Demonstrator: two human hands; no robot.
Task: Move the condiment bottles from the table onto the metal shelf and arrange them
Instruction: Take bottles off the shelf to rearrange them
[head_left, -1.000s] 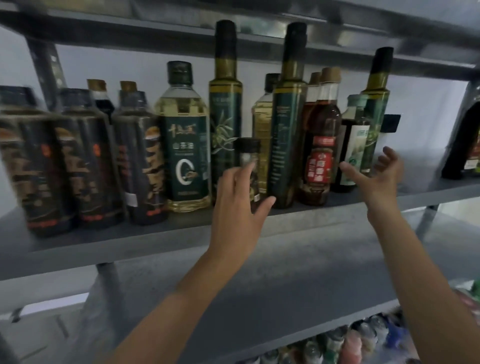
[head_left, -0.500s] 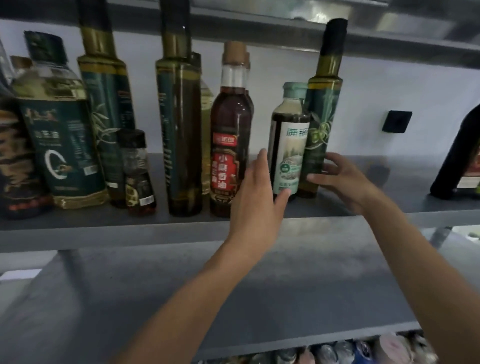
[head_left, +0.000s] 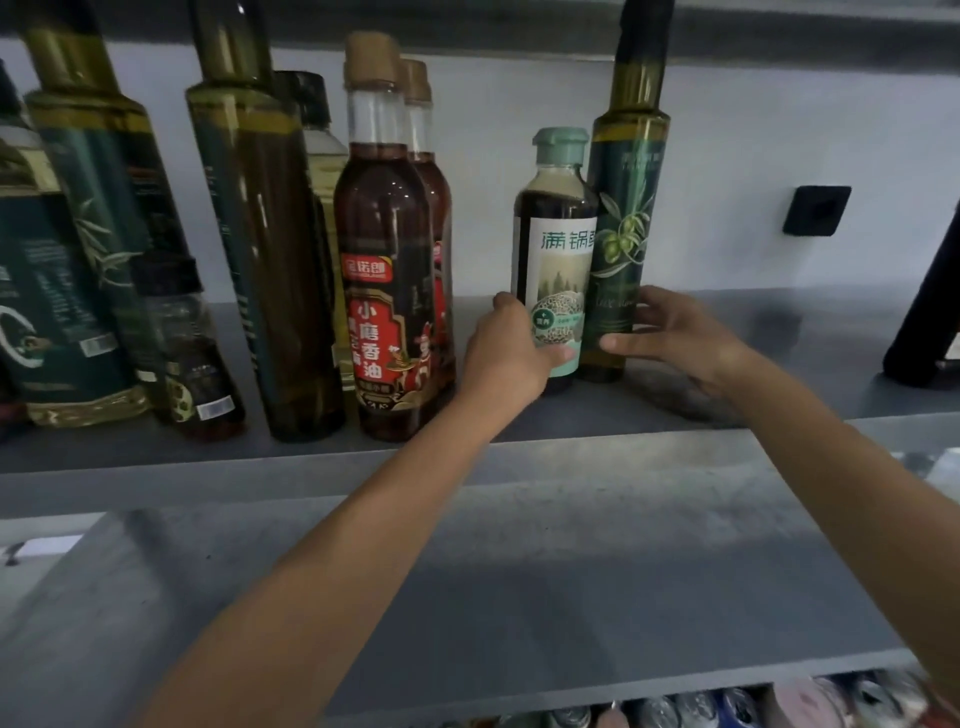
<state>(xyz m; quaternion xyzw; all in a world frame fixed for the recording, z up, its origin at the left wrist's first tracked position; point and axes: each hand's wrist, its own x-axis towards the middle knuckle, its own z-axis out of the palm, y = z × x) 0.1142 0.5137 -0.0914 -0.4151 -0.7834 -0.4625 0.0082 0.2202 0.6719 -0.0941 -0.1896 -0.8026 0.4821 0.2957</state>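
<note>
On the metal shelf stands a row of condiment bottles. My left hand grips the lower part of a dark sauce bottle with a pale green cap and white label. Right beside it, my right hand holds the base of a tall green olive oil bottle, thumb in front and fingers behind. Both bottles stand upright, touching each other. To their left are two red-labelled sesame oil bottles, one behind the other, then a tall dark green bottle and a small dark bottle.
More green-labelled oil bottles crowd the shelf's left end. A black bottle stands at the far right, with bare shelf between it and my right hand. A black box is on the wall. A lower shelf board juts forward; cans lie below.
The view has shifted right and closer. My left hand moved from beside the sesame oil bottle onto the green-capped bottle; my right hand closed round the olive oil bottle's base.
</note>
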